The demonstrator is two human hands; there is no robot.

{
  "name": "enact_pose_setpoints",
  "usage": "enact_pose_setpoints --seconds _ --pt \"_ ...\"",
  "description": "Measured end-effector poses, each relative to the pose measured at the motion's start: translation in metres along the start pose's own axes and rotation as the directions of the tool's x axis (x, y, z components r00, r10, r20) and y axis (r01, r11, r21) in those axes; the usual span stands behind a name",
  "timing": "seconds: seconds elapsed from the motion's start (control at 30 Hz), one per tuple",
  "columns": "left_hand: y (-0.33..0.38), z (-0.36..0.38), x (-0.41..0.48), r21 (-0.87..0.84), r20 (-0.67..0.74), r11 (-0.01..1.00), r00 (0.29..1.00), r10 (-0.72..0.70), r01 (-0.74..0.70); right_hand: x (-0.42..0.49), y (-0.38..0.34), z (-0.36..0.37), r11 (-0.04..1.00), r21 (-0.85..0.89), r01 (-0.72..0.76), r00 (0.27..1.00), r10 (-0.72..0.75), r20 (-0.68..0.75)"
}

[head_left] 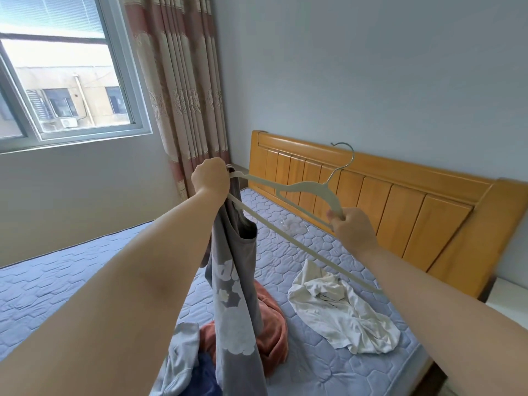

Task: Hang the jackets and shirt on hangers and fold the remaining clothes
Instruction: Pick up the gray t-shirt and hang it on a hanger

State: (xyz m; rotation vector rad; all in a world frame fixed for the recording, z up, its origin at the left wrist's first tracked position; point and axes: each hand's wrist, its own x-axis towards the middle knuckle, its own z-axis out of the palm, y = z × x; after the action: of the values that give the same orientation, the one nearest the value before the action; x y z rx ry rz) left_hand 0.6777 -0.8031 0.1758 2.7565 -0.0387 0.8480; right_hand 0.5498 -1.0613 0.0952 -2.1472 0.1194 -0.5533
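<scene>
The room was a bedroom with pale blue-grey walls, a window (pixel 65 81) on the left and a striped pink-and-cream curtain (pixel 185 95) drawn into the corner beside it. A bed filled the lower part of the view. Its blue quilted mattress (pixel 57 281) was bare of sheets, and a honey-coloured wooden headboard (pixel 400 201) stood along its far edge.

Both bare arms were raised above the mattress. The left hand (pixel 210 177) was closed in a fist round one end of a cream hanger (pixel 311 188), gripping the top of a grey garment (pixel 234 295) together with it. That garment was printed with white flowers and lettering. It hung straight down from the fist, with its neck opening gaping just below the hanger's bottom bar, and its lower part reached the heap of clothes near the mattress's near edge.

The right hand (pixel 353 228) pinched the hanger's other sloping arm between thumb and curled fingers. The metal hook pointed up in front of the headboard.

A crumpled white garment (pixel 343 312) lay on the mattress towards its right edge, below the right forearm. A rust-orange garment (pixel 271 324) was bunched just behind the hanging grey one. A light blue piece (pixel 183 347) and a dark blue one (pixel 207 375) lay against it at the near edge.
</scene>
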Motion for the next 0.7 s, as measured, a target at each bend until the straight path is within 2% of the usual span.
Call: enact_pose_setpoints --seconds 0.2,0.43,0.53,0.7 --pt "-0.015 -0.003 0.014 0.155 -0.046 0.987 0.999 -0.025 0.032 -0.001 -0.004 -0.002 1.0 -0.011 0.012 0.998 -0.012 0.059" --pt "0.006 -0.001 0.008 0.314 0.159 0.929 0.976 0.151 -0.196 -0.012 0.01 -0.014 0.995 -0.096 -0.01 1.0 0.012 0.02" --pt "0.029 0.003 -0.003 0.232 0.193 0.952 0.969 0.157 -0.201 -0.013 0.019 -0.014 0.995 -0.074 -0.063 0.998 0.064 0.014" --pt "0.06 0.015 -0.02 0.099 0.148 0.984 0.98 0.135 -0.15 -0.019 0.013 0.003 0.985 -0.106 -0.135 0.99 0.13 -0.055"
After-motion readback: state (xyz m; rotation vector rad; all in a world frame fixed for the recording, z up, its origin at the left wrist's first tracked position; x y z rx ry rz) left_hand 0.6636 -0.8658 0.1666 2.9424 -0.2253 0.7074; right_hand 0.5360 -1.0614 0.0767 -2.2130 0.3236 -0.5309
